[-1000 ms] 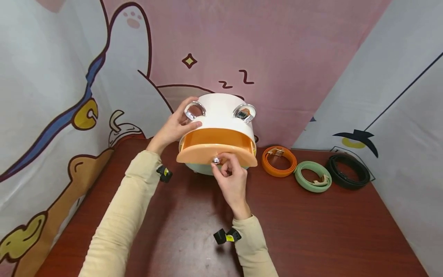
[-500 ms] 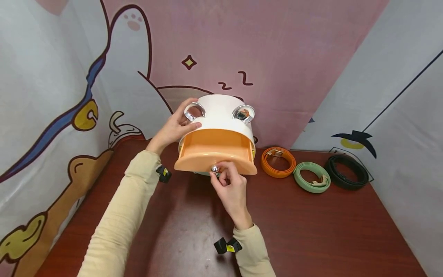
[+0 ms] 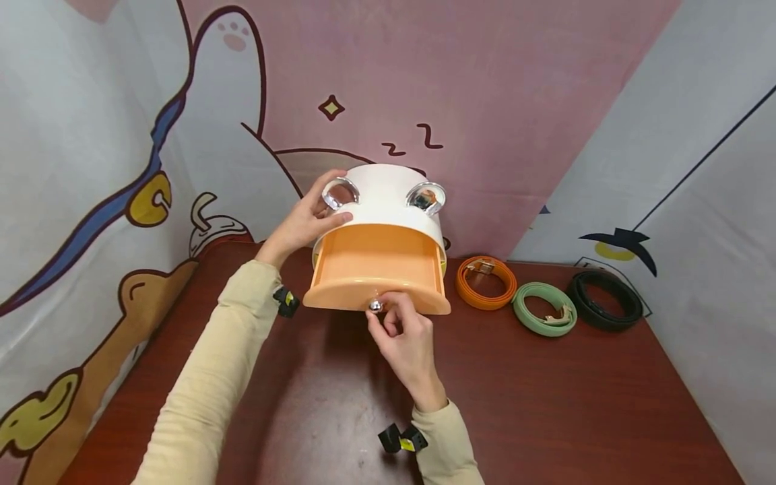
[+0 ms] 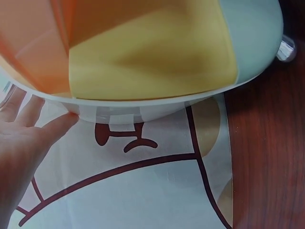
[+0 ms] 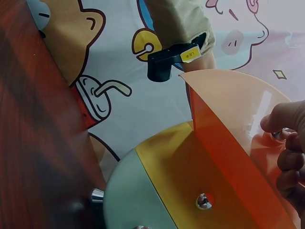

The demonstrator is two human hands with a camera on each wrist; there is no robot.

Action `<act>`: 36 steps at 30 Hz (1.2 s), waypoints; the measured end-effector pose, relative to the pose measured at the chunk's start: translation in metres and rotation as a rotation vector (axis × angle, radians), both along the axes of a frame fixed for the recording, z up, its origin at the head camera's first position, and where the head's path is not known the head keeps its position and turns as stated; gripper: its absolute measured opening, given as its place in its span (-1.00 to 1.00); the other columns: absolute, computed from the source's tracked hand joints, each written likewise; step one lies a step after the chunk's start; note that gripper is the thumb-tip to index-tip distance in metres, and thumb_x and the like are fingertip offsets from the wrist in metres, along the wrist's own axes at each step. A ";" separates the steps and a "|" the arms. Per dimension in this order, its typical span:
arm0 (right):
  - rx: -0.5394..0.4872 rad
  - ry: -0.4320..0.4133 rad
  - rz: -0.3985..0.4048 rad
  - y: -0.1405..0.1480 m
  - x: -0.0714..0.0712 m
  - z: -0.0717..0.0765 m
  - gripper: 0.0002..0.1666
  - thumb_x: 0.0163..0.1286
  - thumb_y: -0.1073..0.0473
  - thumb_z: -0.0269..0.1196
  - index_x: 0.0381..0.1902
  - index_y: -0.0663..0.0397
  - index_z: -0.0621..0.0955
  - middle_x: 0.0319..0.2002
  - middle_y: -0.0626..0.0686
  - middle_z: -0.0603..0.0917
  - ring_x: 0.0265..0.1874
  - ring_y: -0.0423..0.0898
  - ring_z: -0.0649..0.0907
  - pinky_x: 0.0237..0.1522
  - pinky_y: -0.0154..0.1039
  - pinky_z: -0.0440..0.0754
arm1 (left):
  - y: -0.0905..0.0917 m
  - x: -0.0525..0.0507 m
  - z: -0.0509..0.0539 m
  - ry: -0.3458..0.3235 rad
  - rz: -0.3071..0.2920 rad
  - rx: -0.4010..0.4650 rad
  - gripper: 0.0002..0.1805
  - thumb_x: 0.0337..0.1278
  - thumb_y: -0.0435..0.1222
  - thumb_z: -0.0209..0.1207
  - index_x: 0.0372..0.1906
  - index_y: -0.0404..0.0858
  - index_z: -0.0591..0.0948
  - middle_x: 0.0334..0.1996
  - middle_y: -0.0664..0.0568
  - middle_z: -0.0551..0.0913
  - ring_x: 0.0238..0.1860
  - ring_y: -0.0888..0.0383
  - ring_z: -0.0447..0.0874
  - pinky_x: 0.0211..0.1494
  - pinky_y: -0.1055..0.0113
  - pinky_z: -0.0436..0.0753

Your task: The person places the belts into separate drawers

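Observation:
A rounded white storage cabinet (image 3: 388, 192) with two silver ear-shaped pieces on top stands toward the back of the table. Its top orange drawer (image 3: 378, 259) is pulled well out, and the inside that shows holds nothing. My right hand (image 3: 409, 340) pinches the drawer's silver knob (image 3: 376, 306) between thumb and index finger. At the cabinet's upper left, my left hand (image 3: 306, 219) holds the white shell, thumb on the front and fingers around the left ear. Below the orange drawer, the yellow drawer (image 5: 190, 176) and the green drawer (image 5: 131, 195) are shut in the right wrist view.
Right of the cabinet lie three coiled belts: an orange belt (image 3: 463, 293), a light green belt (image 3: 524, 320) and a black belt (image 3: 585, 313). A cartoon-printed cloth (image 3: 497, 101) hangs behind and beside the brown table (image 3: 545, 411).
My right hand has drawn the orange drawer outward toward me by its knob. More of the drawer's inside shows. The left hand has kept its place on the cabinet.

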State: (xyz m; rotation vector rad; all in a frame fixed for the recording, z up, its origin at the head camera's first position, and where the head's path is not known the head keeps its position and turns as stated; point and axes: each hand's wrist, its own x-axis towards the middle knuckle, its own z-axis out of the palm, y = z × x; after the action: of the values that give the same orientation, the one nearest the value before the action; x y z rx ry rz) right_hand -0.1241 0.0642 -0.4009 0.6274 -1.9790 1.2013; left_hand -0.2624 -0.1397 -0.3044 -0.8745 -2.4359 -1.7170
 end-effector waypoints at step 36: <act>0.026 0.006 0.118 0.011 0.021 -0.001 -0.74 0.13 0.40 0.36 -0.22 0.11 0.59 -0.68 -0.13 0.38 -0.71 -0.30 0.37 -0.67 -0.47 0.28 | -0.001 -0.012 -0.015 0.001 -0.024 0.002 -0.20 0.28 -0.37 0.19 0.50 -0.06 0.04 -0.17 -0.14 0.39 -0.46 0.16 0.30 -0.34 0.38 0.36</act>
State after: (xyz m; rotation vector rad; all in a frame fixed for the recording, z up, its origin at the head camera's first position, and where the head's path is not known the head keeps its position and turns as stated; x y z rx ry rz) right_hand -0.1030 0.0755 -0.4020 0.7694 -1.9788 1.2446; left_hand -0.2747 -0.1405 -0.3192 -0.9084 -2.4329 -1.7263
